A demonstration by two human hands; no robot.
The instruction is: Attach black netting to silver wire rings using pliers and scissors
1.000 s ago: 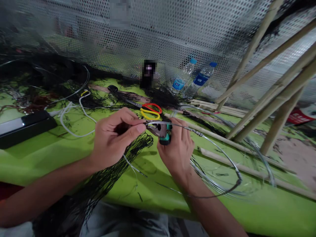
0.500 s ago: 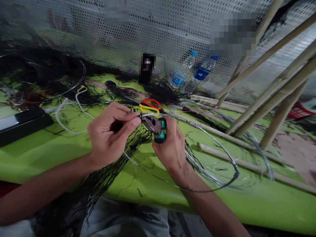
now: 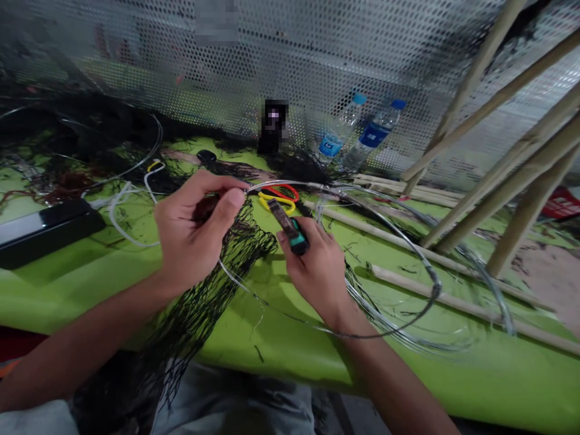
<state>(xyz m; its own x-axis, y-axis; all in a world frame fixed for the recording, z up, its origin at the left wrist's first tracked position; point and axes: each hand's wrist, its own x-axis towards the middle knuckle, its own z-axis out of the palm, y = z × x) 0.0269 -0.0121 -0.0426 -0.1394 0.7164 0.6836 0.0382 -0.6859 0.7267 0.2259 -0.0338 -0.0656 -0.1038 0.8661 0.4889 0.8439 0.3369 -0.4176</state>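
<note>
Slantwise, pliers (image 3: 284, 225) gripped in right hand (image 3: 315, 266) point forward-left; left hand (image 3: 193, 232) pinches wire (image 3: 333, 191), green tabletop (image 3: 489, 386) below, perforated panel (image 3: 308, 78) beyond.

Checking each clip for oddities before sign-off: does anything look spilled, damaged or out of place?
Nothing looks clearly spilled or damaged, just untidy: loose black stringy scraps lie strewn across the lime-green tabletop, and black mesh netting droops over its front edge.
</note>
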